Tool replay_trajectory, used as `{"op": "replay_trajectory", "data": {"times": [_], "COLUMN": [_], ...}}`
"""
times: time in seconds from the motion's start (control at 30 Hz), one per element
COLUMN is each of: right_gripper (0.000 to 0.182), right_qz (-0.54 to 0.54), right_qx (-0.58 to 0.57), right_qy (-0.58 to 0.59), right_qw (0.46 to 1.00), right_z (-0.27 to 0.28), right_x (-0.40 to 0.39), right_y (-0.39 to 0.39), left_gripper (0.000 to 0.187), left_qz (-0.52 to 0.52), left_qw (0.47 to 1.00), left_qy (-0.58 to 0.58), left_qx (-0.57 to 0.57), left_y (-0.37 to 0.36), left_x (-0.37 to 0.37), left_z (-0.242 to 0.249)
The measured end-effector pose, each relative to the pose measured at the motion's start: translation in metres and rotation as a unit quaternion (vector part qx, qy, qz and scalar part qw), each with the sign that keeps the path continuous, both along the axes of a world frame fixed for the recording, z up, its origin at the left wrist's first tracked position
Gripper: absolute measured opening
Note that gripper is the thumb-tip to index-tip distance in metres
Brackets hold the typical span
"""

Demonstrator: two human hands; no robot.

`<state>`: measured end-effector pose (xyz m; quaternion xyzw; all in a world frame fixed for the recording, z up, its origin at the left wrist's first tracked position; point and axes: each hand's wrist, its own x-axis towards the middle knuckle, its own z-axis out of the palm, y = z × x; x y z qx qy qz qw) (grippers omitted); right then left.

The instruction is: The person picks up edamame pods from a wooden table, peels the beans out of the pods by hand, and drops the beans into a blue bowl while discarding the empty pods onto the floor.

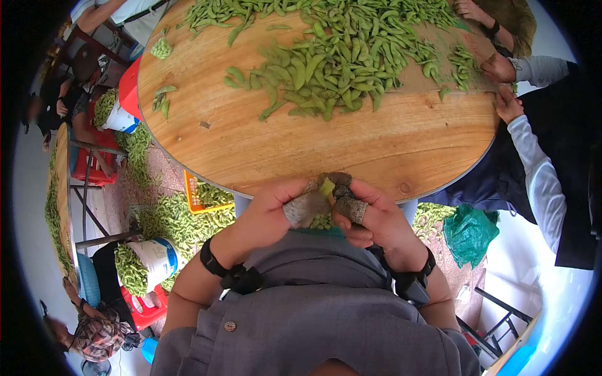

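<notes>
Both hands meet at the table's near edge, with grey coverings on some fingers. My left hand [285, 207] is closed, its fingertips at a green pod [327, 187]. Against the pod's other side, my right hand [369, 213] is closed too, thumb and fingers pinched on it. Beneath the hands, shelled green beans [321, 222] show in something green at my lap. A large heap of green pods [351, 62] covers the far part of the round wooden table [251, 147].
Other people's hands [506, 103] are at the table's right edge. A green plastic bag [470, 235] is at lower right. On the left stand an orange crate [195, 194] and a white bucket of pods [153, 260]. Pods cover the floor. More people are at far left.
</notes>
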<state>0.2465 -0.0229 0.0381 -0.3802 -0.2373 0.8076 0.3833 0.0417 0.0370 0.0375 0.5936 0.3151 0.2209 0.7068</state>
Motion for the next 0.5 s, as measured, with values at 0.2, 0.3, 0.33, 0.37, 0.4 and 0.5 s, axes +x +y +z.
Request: {"op": "replay_trajectory", "data": {"times": [0.2, 0.3, 0.33, 0.37, 0.4, 0.5], "right_gripper": [0.024, 0.025, 0.026, 0.027, 0.027, 0.031], "right_qz": [-0.039, -0.039, -0.036, -0.033, -0.032, -0.027], "right_qx": [0.008, 0.041, 0.078, 0.116, 0.118, 0.109], "right_qy": [0.019, -0.063, -0.063, -0.062, -0.061, -0.069], "right_qw": [0.999, 0.996, 0.994, 0.991, 0.991, 0.991], "right_z": [-0.002, 0.003, -0.001, -0.003, -0.002, 0.002], "right_x": [-0.005, -0.002, -0.003, -0.003, -0.004, -0.008], "right_y": [-0.008, -0.003, -0.002, -0.002, -0.002, -0.007], "left_gripper": [0.027, 0.029, 0.029, 0.028, 0.029, 0.029], "left_qz": [-0.003, 0.000, 0.000, 0.015, 0.031, 0.087], "left_qw": [0.897, 0.891, 0.892, 0.909, 0.924, 0.957], "left_qy": [-0.251, -0.274, -0.272, -0.243, -0.214, -0.161], "left_qx": [-0.363, -0.363, -0.362, -0.338, -0.314, -0.227], "left_y": [-0.005, -0.008, -0.009, -0.010, -0.011, -0.014], "left_x": [0.002, 0.004, 0.005, 0.006, 0.008, 0.011], "left_z": [-0.028, -0.029, -0.028, -0.027, -0.026, -0.023]}}
